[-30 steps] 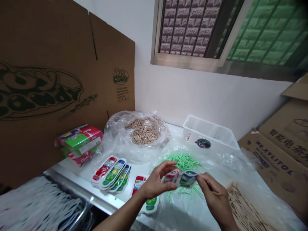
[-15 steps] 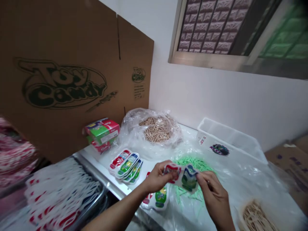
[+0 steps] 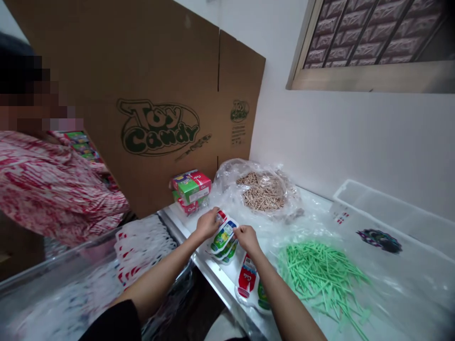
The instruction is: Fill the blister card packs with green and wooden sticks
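Observation:
My left hand (image 3: pixel 208 222) pinches the upper left edge of a bottle-shaped packet pair, red and green, over the fanned pile of packets (image 3: pixel 227 253). On the right side of the same packet, my right hand (image 3: pixel 247 237) closes its fingertips near the blue cap of the green bottle. Another red cola packet (image 3: pixel 246 279) with a green one beside it lies nearer the table edge, partly behind my right forearm. Green sticks (image 3: pixel 320 270) are heaped on plastic to the right.
Behind are small stacked boxes (image 3: pixel 192 185), a clear bag of brown sticks (image 3: pixel 263 196) and a large cardboard box (image 3: pixel 159 57). A clear bin (image 3: pixel 391 213) stands right. Left are a tub of packets (image 3: pixel 142 246) and a person in a red-white top (image 3: pixel 53 184).
Both hands have moved the packet pair from in front of the green sticks leftward onto the fanned pile. The view has turned left, bringing the person into sight.

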